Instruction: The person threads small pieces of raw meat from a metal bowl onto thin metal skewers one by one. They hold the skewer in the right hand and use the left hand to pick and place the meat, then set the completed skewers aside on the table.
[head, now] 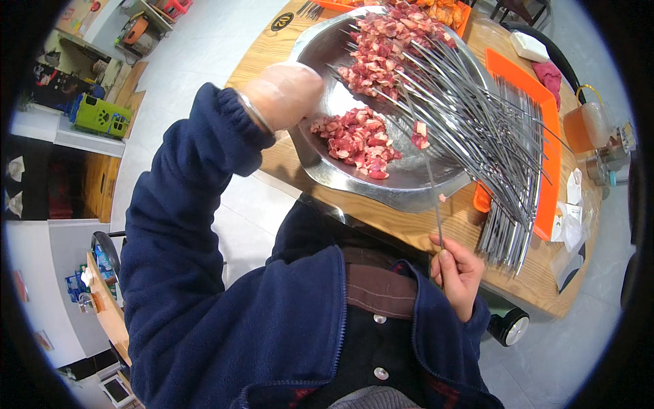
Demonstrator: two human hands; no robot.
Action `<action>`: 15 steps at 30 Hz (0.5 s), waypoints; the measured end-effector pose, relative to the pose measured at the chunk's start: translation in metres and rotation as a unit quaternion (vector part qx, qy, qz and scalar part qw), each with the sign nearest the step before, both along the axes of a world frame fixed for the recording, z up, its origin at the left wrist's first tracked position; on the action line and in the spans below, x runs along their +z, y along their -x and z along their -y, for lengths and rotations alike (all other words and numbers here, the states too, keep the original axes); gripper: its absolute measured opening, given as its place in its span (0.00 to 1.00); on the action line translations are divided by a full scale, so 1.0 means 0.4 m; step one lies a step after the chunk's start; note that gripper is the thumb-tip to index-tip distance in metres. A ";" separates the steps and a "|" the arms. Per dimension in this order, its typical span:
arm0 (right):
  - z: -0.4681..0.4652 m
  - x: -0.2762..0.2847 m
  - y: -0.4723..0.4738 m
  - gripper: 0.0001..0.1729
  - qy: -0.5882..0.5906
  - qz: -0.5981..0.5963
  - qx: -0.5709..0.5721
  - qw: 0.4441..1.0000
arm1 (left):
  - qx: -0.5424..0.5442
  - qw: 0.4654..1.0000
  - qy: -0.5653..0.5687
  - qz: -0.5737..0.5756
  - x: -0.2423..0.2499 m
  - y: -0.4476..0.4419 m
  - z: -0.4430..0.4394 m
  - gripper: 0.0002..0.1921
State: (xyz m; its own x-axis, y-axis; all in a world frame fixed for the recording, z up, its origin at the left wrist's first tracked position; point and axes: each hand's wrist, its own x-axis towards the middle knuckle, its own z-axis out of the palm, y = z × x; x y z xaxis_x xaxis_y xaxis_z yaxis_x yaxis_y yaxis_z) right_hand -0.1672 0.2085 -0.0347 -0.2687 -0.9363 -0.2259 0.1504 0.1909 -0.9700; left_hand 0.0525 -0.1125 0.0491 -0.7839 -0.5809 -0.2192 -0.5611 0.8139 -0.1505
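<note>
My right hand (pixel 457 271) pinches the lower end of a thin metal skewer (pixel 433 191), which points up over the basin. A few pieces of raw meat (pixel 420 135) sit on that skewer, and a tiny meat scrap (pixel 442 197) shows beside its shaft. My left hand (pixel 283 94), blurred and seemingly in a clear plastic glove, hovers over the left rim of a steel basin (pixel 327 181); its fingertips are hidden. Loose meat chunks (pixel 357 143) lie heaped in the basin near it. Behind them, loaded meat skewers (pixel 388 46) are piled, their bare metal shafts (pixel 475 117) fanning out rightward.
An orange tray (pixel 549 199) with bare skewers stands right of the basin on the wooden table (pixel 541 286). Further orange trays (pixel 462 23) hold orange-coloured food behind. A jug of amber liquid (pixel 585 128), a pink cloth (pixel 548 76) and crumpled tissues (pixel 567 222) lie along the right side.
</note>
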 end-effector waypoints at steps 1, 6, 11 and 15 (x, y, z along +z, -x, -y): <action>-0.001 0.000 0.003 0.17 0.000 -0.001 -0.004 1.000 | 0.009 0.997 -0.036 -0.069 0.012 -0.002 -0.002 0.07; 0.004 0.004 0.007 0.16 -0.029 0.041 0.021 0.999 | 0.220 0.776 -0.363 -0.466 -0.010 -0.035 -0.046 0.17; 0.014 0.008 -0.012 0.16 -0.009 0.072 0.075 0.995 | 0.216 0.472 -0.575 -0.633 -0.061 -0.014 -0.114 0.19; 0.014 0.021 -0.022 0.16 -0.033 0.091 0.082 0.992 | 0.220 0.434 -0.579 -0.654 -0.052 0.022 -0.157 0.19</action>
State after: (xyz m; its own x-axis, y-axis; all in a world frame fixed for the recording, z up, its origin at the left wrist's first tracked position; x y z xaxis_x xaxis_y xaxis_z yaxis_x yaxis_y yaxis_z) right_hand -0.1584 0.2030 -0.0263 -0.0634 -0.9460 -0.3180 0.2828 0.2885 -0.9148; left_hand 0.0438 -0.0498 0.0281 -0.5471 -0.8312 -0.0987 0.3100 -0.3106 0.8986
